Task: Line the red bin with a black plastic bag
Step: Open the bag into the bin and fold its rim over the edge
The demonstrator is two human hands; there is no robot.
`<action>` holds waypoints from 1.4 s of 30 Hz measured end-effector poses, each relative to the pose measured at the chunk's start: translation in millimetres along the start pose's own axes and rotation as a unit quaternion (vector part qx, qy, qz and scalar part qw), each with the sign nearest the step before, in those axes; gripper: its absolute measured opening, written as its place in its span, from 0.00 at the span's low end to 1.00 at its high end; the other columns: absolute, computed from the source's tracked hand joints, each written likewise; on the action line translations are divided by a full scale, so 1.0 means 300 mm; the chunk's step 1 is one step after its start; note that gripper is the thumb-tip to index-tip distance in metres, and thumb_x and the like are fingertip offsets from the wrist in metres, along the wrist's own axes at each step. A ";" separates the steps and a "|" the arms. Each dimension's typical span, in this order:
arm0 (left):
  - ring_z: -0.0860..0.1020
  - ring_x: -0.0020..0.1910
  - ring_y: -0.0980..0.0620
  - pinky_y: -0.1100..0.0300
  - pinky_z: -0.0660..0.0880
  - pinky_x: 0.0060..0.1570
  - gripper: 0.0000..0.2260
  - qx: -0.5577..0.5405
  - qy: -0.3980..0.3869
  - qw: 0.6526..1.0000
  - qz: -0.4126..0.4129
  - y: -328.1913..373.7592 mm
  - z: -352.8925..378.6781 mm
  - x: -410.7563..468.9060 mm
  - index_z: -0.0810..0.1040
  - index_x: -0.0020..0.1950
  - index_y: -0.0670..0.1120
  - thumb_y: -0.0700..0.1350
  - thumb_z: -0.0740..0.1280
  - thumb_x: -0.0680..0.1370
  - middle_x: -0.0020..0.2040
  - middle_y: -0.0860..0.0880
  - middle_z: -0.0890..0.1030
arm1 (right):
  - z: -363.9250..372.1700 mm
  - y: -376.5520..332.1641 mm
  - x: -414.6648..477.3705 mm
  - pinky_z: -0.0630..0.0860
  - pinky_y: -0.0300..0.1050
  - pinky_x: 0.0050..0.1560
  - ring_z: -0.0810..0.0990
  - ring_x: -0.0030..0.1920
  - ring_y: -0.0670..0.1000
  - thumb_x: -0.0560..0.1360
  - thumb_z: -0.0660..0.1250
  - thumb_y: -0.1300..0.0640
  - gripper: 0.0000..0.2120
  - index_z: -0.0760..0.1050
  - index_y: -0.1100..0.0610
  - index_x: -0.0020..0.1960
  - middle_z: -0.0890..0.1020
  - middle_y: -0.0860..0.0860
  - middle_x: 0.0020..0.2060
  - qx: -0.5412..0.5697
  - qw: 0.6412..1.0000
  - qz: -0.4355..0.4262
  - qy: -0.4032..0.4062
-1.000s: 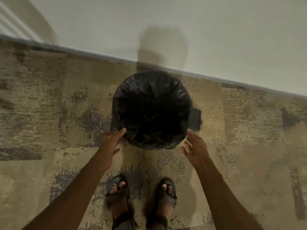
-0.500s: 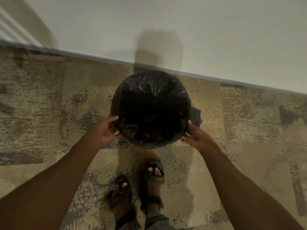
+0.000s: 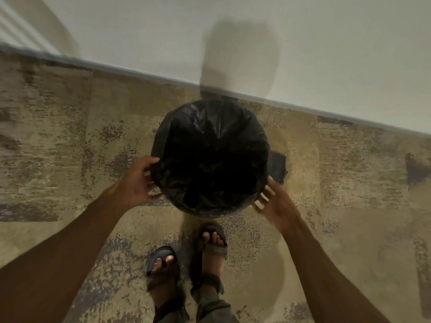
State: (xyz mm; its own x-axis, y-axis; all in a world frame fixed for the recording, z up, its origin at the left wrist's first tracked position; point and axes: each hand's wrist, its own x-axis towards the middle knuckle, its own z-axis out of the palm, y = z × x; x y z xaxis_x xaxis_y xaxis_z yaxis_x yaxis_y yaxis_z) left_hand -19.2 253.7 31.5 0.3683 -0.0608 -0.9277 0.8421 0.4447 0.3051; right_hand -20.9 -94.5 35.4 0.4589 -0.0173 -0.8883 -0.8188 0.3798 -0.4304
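A round bin stands on the carpet close to the wall, and a black plastic bag (image 3: 210, 136) covers its mouth, rim and sides, so no red shows. A loose flap of the bag (image 3: 277, 166) sticks out on the right side. My left hand (image 3: 137, 183) grips the bin's left side, thumb up at the rim and fingers curled under the bag's edge. My right hand (image 3: 277, 203) is at the lower right side with its fingers spread, fingertips touching or nearly touching the plastic.
The white wall and its grey baseboard (image 3: 140, 73) run just behind the bin. Mottled beige and grey carpet (image 3: 70, 148) surrounds it. My sandalled feet (image 3: 163, 259) (image 3: 214, 238) stand just in front of the bin.
Both hands moved from just in front of the bin to its sides, and the left took hold of it. My right foot stepped forward. The right hand's fingers have since spread apart.
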 end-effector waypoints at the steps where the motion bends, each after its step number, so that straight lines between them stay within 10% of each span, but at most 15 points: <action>1: 0.75 0.51 0.48 0.47 0.72 0.51 0.10 0.032 0.025 0.999 0.013 0.007 -0.005 -0.002 0.77 0.48 0.50 0.55 0.66 0.73 0.48 0.49 0.76 | -0.004 -0.012 -0.005 0.71 0.50 0.52 0.77 0.54 0.51 0.74 0.68 0.47 0.11 0.78 0.51 0.53 0.80 0.49 0.51 -0.025 1.000 0.000 0.018; 7: 0.75 0.45 0.50 0.55 0.72 0.41 0.19 0.088 0.206 0.966 0.129 0.147 0.051 0.021 0.75 0.55 0.44 0.59 0.60 0.78 0.50 0.47 0.77 | 0.061 -0.195 0.032 0.73 0.47 0.48 0.77 0.52 0.52 0.79 0.63 0.46 0.15 0.76 0.56 0.56 0.79 0.53 0.53 -0.096 0.980 -0.118 0.128; 15: 0.75 0.51 0.45 0.46 0.71 0.56 0.25 0.113 0.164 0.980 0.028 0.262 0.173 0.059 0.75 0.59 0.44 0.63 0.52 0.80 0.54 0.45 0.78 | 0.199 -0.352 0.134 0.75 0.48 0.39 0.80 0.49 0.53 0.77 0.64 0.42 0.18 0.77 0.57 0.53 0.82 0.53 0.50 -0.252 0.966 -0.009 0.049; 20: 0.80 0.49 0.43 0.48 0.73 0.43 0.21 0.029 0.113 0.990 -0.080 0.282 0.152 0.078 0.79 0.51 0.41 0.56 0.55 0.81 0.50 0.41 0.83 | 0.132 -0.366 0.185 0.66 0.64 0.68 0.76 0.62 0.61 0.79 0.62 0.52 0.18 0.73 0.62 0.63 0.78 0.61 0.62 -0.178 0.981 0.068 -0.048; 24: 0.81 0.49 0.43 0.45 0.77 0.49 0.16 0.077 0.105 0.986 -0.105 0.268 0.147 0.106 0.81 0.49 0.41 0.50 0.58 0.81 0.50 0.41 0.84 | 0.109 -0.358 0.201 0.76 0.58 0.54 0.81 0.55 0.58 0.79 0.60 0.51 0.17 0.76 0.60 0.61 0.82 0.60 0.56 -0.150 0.981 0.072 -0.096; 30: 0.74 0.48 0.45 0.54 0.72 0.47 0.17 0.312 0.281 0.881 0.218 0.285 0.163 0.134 0.75 0.55 0.38 0.51 0.55 0.83 0.51 0.39 0.76 | 0.143 -0.403 0.162 0.74 0.54 0.57 0.76 0.58 0.54 0.71 0.67 0.37 0.20 0.75 0.52 0.53 0.78 0.53 0.54 -0.301 0.951 -0.075 -0.014; 34: 0.72 0.43 0.50 0.71 0.70 0.38 0.15 0.407 0.218 0.775 0.432 0.358 0.250 0.101 0.71 0.49 0.44 0.52 0.53 0.84 0.43 0.44 0.73 | 0.299 -0.479 0.170 0.69 0.38 0.41 0.73 0.42 0.47 0.79 0.61 0.43 0.17 0.72 0.57 0.44 0.74 0.49 0.43 -0.395 0.871 -0.291 -0.004; 38: 0.72 0.65 0.38 0.40 0.66 0.67 0.29 0.428 0.151 0.851 0.264 0.418 0.356 0.164 0.70 0.68 0.41 0.62 0.47 0.82 0.65 0.35 0.74 | 0.469 -0.529 0.256 0.69 0.43 0.51 0.72 0.49 0.49 0.81 0.55 0.43 0.22 0.74 0.60 0.59 0.73 0.49 0.50 -0.508 0.823 -0.251 -0.035; 42: 0.66 0.71 0.38 0.43 0.61 0.72 0.28 0.433 0.117 0.883 0.142 0.463 0.372 0.243 0.66 0.74 0.41 0.59 0.49 0.83 0.74 0.37 0.67 | 0.514 -0.556 0.318 0.72 0.49 0.50 0.76 0.52 0.56 0.81 0.57 0.44 0.19 0.77 0.58 0.57 0.77 0.53 0.54 -0.591 0.791 -0.147 -0.067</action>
State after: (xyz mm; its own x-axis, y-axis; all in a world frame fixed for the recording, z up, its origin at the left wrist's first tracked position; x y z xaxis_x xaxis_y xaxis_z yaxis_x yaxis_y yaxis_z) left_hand 168.5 211.2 30.2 0.6062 0.1741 -0.7760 0.7520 -0.4429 0.4881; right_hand 212.6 -16.8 47.3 0.6560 0.1846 -0.7318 -0.3848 -0.7524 -0.5347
